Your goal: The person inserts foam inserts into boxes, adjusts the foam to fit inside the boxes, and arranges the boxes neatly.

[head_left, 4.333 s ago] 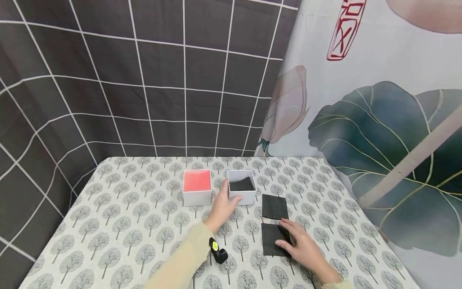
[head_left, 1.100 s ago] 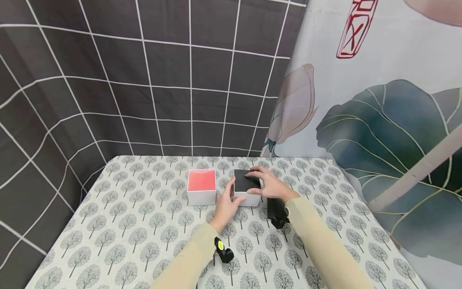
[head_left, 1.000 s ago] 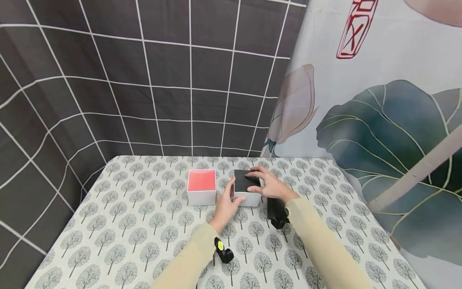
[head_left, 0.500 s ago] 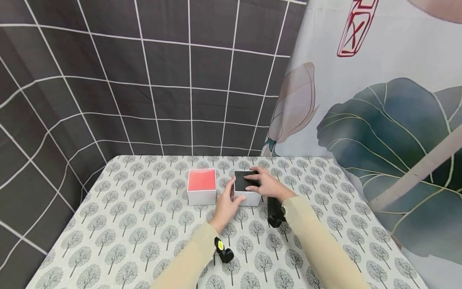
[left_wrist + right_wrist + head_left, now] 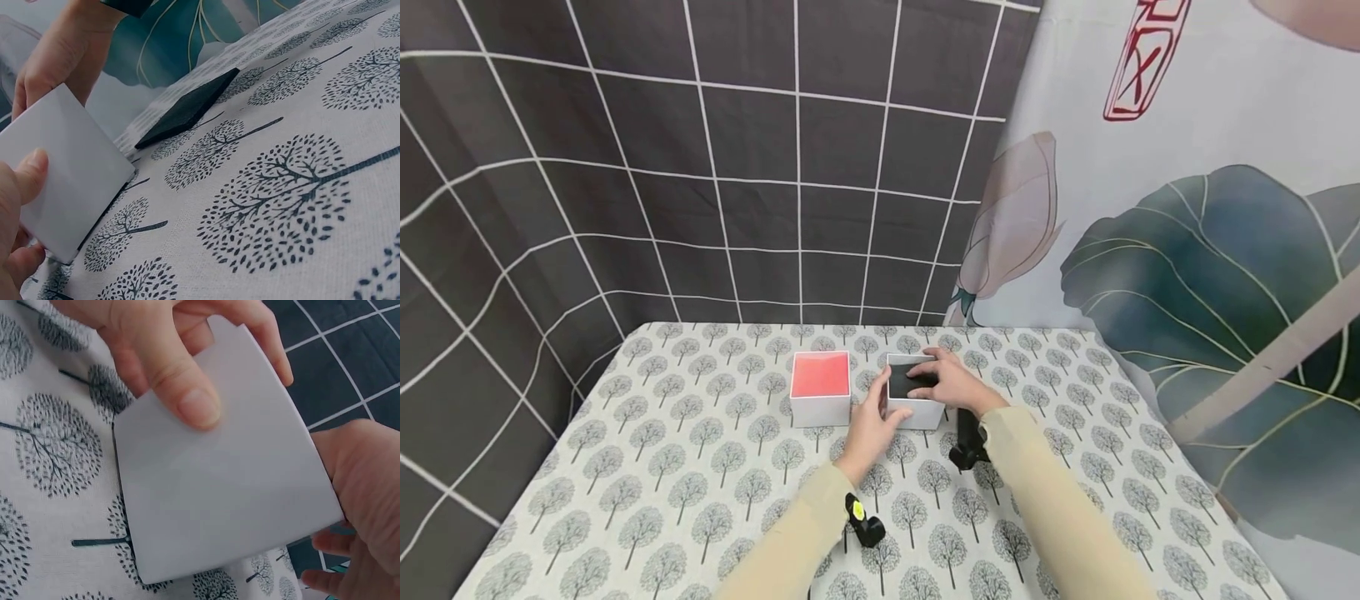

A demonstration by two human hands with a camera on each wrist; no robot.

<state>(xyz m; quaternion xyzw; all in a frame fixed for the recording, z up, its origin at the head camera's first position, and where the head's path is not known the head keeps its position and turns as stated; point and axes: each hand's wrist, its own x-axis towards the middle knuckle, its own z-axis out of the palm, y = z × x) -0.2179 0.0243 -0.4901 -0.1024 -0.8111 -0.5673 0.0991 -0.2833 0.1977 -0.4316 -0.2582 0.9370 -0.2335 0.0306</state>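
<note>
A square white box (image 5: 922, 416) stands on the cloth. My left hand (image 5: 867, 428) grips its left front corner, with the thumb on the front wall. Inside lies a black square pad (image 5: 901, 379), a little below the rim. My right hand (image 5: 957, 385) reaches over the right side, its spread fingers touching the pad; the thumb (image 5: 199, 407) overlaps the white wall in the right wrist view. Another flat black square pad (image 5: 187, 109) rests on the cloth to the right of the box, mostly hidden by my right wrist in the head view.
Left of my left hand stands a matching white box with a red top surface (image 5: 821, 375). A tree-print cloth (image 5: 700, 492) covers the table. Behind hangs a dark gridded curtain (image 5: 737, 208), with a flower-print curtain (image 5: 1187, 267) on the right.
One of two black pads from the table is now in the box, brought by my right hand. Over the last second it has sunk slightly below the rim; my left hand keeps its hold.
</note>
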